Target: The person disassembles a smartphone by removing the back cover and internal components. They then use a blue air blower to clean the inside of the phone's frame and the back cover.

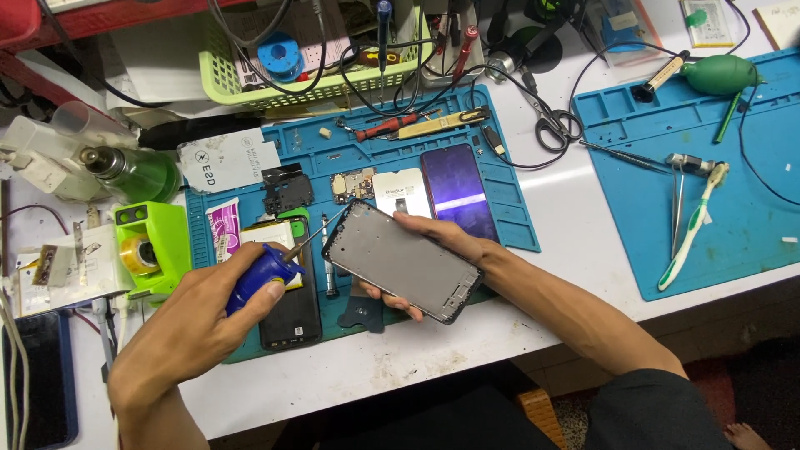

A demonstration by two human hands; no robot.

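The right hand [433, 250] grips a bare phone frame [402, 261], a dark tilted rectangle held just above the near edge of the blue work mat [508, 208]; the fingers curl under its lower long side and the thumb lies along its upper long side, so the frame sits across the palm, its far corner pointing towards the middle of the mat. The left hand [208, 321] is clenched round the blue handle of a screwdriver [265, 273], over the mat's near left part; the thin shaft runs up and to the right, and its tip meets the frame's upper left corner, though whether it sits in a screw is too small to tell.

On the mat beneath the screwdriver lies a black phone [290, 312], face up, next to a white battery [268, 234]; beyond the frame, towards the mat's centre, rests a purple back cover [458, 190], with a small circuit board [353, 185] and a black plastic part [287, 190] to its left; a red-handled screwdriver [383, 127] lies near the mat's far edge. Left of the mat stands a green tape dispenser [152, 246]; behind the mat sits a green basket [250, 83]; to the right of the mat lie scissors [554, 125], and further right a second blue mat [750, 217] bears a toothbrush [692, 225].
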